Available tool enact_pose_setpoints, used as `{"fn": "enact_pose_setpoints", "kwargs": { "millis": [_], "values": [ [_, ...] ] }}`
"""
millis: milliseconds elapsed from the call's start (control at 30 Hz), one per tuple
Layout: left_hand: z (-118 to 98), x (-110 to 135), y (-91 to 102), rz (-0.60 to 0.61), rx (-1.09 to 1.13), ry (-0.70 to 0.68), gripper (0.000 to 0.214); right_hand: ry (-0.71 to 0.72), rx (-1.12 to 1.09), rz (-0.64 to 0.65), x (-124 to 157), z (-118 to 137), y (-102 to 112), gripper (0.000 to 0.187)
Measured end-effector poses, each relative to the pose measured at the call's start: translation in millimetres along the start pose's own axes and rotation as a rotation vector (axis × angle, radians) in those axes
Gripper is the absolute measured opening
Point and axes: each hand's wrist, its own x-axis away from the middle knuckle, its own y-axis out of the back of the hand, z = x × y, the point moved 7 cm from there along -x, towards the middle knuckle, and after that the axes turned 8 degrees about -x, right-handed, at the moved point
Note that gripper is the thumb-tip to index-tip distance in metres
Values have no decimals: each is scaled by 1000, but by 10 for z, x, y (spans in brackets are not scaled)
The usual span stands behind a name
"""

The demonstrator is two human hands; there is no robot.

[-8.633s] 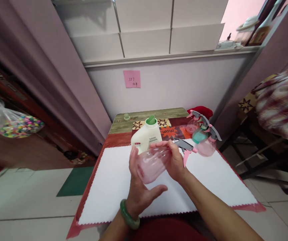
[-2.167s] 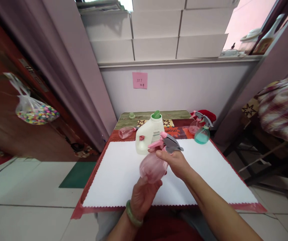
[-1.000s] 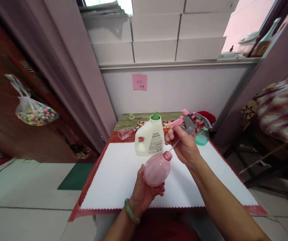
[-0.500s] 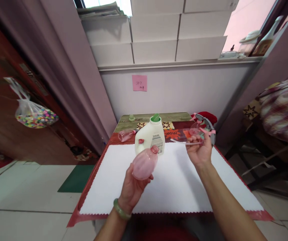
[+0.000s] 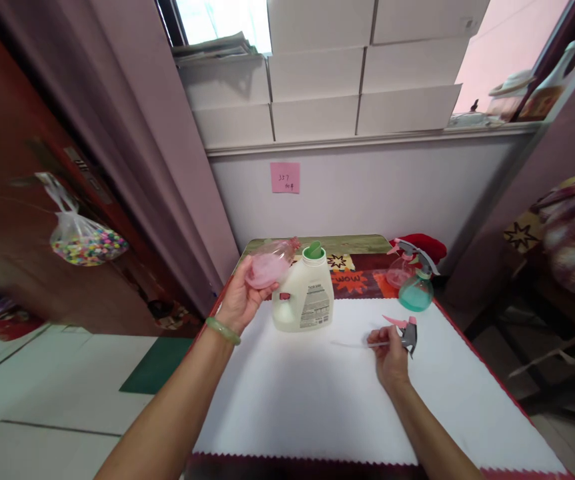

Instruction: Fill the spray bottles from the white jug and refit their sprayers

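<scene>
My left hand [image 5: 240, 300] is closed around a clear pink spray bottle [image 5: 269, 268] without its spray head. The bottle is tilted, with its mouth toward the upper right, and pinkish liquid shows inside. Just right of it, a cream-coloured detergent jug [image 5: 307, 303] with a green spout insert [image 5: 313, 250] stands upright on the white cloth [image 5: 317, 393]. On the right, my right hand [image 5: 391, 357] pinches a grey and pink trigger spray head [image 5: 409, 333]. Its thin dip tube points left over the cloth, apart from the jug.
A spray bottle with green liquid [image 5: 416, 295] and a pink spray bottle [image 5: 397, 272] stand at the back right, by a red cloth item [image 5: 425, 247]. White boxes [image 5: 317, 117] line the sill behind the table. A bag of coloured beads [image 5: 90, 240] hangs at left.
My left hand has moved the pink bottle away from me and left, up beside the jug. My right hand has drawn the spray head nearer to me, clear of the standing bottles.
</scene>
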Motion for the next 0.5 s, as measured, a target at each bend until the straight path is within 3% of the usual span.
{"fn": "enact_pose_setpoints", "kwargs": {
  "millis": [200, 500],
  "values": [
    [-104, -262, -59, 35, -193, 76, 38, -62, -58, -42, -17, -53, 30, 42],
    [-408, -356, -250, 123, -412, 45, 44, -55, -57, -48, -7, -52, 33, 42]
  ]
}}
